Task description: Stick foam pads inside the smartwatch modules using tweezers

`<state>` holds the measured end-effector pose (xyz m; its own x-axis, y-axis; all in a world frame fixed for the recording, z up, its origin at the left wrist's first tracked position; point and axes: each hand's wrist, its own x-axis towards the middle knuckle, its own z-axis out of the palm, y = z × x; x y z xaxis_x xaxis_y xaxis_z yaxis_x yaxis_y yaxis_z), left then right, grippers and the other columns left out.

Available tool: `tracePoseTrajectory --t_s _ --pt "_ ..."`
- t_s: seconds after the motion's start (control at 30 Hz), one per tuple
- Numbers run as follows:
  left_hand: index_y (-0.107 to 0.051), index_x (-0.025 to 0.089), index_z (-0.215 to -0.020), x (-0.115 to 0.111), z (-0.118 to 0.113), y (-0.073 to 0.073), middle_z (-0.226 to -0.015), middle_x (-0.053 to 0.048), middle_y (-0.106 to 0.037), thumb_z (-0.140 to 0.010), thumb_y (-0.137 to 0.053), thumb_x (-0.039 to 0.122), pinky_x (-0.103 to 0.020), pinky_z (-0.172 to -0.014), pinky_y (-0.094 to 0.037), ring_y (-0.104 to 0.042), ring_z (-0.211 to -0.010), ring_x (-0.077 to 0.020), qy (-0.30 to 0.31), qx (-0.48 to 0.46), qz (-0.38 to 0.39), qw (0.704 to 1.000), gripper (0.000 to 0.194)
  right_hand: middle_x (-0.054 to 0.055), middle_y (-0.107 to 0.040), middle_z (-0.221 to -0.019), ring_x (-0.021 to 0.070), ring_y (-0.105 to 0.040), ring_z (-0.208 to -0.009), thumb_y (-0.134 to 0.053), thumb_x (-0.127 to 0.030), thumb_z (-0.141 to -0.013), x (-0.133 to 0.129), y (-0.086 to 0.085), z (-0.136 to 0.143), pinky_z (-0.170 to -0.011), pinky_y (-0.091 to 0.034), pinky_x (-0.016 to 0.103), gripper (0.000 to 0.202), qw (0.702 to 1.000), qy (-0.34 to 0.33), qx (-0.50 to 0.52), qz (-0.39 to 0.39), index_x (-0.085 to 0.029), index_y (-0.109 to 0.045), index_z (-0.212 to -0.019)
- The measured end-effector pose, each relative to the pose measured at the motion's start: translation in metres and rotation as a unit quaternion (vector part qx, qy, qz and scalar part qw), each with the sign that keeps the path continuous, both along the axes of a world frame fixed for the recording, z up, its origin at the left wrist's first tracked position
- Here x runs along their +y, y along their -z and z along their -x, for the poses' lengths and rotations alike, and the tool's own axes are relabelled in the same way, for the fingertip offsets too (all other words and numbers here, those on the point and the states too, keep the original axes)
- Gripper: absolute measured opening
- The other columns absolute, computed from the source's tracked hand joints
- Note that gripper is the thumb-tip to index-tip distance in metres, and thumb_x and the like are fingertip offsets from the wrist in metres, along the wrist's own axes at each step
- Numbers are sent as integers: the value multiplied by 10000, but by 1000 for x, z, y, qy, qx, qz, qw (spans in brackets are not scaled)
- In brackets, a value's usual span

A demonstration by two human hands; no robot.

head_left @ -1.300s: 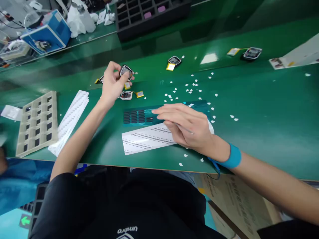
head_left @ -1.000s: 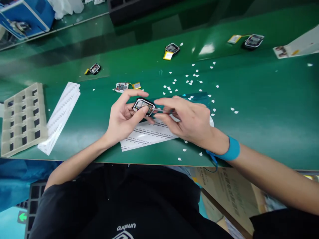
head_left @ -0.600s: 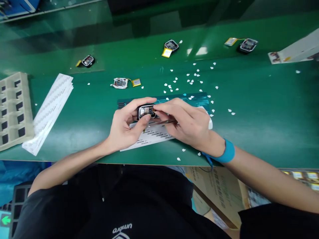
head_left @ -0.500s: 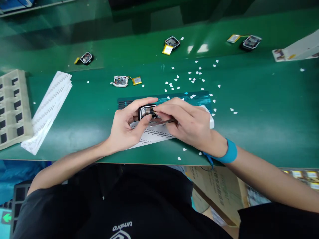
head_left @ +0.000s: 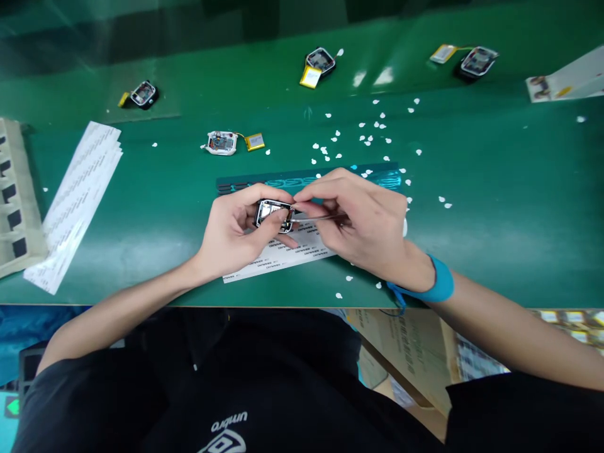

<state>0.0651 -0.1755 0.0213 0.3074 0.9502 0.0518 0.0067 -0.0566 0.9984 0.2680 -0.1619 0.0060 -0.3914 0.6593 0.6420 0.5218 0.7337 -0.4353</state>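
The held watch case (head_left: 267, 211) faces open-side up, long axis left-right.

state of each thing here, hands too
Held watch: open, insides showing
Tool: held, tip at watch
Left hand: gripping watch
Right hand: gripping tool
White watch: open
Its battery: out, wire attached
Left black watch: open
Middle black watch: open
Right black watch: open
Wristband: worn
Printed sheet: flat, partly covered
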Motion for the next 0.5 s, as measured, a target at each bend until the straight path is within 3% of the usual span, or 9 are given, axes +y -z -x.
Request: tracePoseTrajectory --t_s 0.13,0.27,0.4,0.5 --pt "-761 172 -943 1 2 -4 -835 -39 -779 -893 -799 312 -288 -509 -683 -793 -677 -204 9 3 6 1000 154 5 -790 -902 113 -728 -742 -593 -107 -1014 -2 -1 0 -612 -584 223 145 999 -1 13 -34 -207 -698 -1010" --pt "-778 195 -980 1 5 -5 -862 -40 -800 -899 -802 346 -264 -476 -650 -802 -652 -213 9 4 33 999 173 -38 -754 -821 107 -731 -724 -455 -34 -985 -2 5 -2 -606 -583 223 319 998 9 -30 -59 -232 -690 -1071" --pt "-783 199 -996 2 6 -3 -871 -30 -807 -900 -798 309 -277 -514 -670 -810 -672 -218 14 -8 52 998 147 -62 -708 -758 97 -726 -718 -442 14 -944 -2 6 -6 -632 -597 209 393 996 -10 -32 -85 -222 -675 -1154" --pt "-782 194 -1023 3 7 -2 -869 -29 -804 -919 -767 295 -297 -552 -686 -809 -664 -213 17 -18 44 999 145 -42 -741 -791 109 -748 -773 -458 49 -940 -2 0 -8 -704 -617 213 448 997 -11 -44 -59 -215 -674 -1231"
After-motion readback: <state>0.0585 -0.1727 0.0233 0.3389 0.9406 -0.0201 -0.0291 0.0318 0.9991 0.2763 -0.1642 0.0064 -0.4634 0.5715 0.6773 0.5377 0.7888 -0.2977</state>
